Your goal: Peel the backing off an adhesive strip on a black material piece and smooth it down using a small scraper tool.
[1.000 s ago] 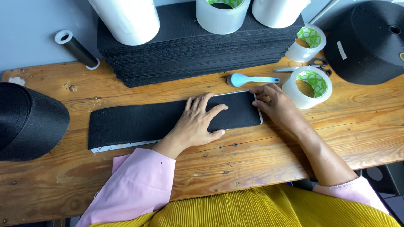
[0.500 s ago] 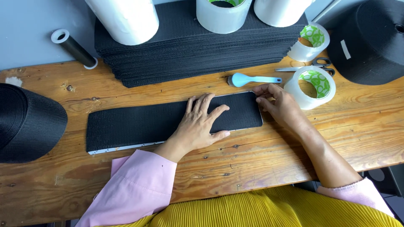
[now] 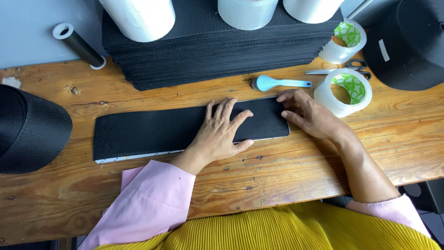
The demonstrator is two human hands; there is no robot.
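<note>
Head view, nearest first: a yellow pleated garment (image 3: 286, 229) fills the 6 o'clock edge, with pink sleeves (image 3: 148, 203) to either side. Beyond it, the wooden bench (image 3: 286, 171) carries a long black strip (image 3: 152, 132) lying flat across the middle, its length running from 9 o'clock to 3 o'clock, with a thin pale edge showing along its near side. The left hand (image 3: 222, 132) lies palm down on the strip's right half, fingers spread apart and pressed flat, gripping nothing. The right hand (image 3: 312, 115) sits at the strip's 3 o'clock end, fingers loosely curled, fingertips touching the end corner; whether it pinches the edge cannot be told.

Just past the right hand, toward 1 o'clock, lies a light blue handled tool (image 3: 280, 84), and beside it a roll of clear tape (image 3: 344, 91). A pair of scissors (image 3: 340, 69) lies just behind that roll, with a second tape roll (image 3: 342, 41) farther back. At 12 o'clock stands a tall stack of black sheets (image 3: 208, 51) bearing white rolls (image 3: 138, 16). A black tube (image 3: 78, 44) leans at 10 o'clock; a black cap-like piece (image 3: 27, 129) sits at 9 o'clock and a large black roll (image 3: 407, 44) at 2 o'clock.
</note>
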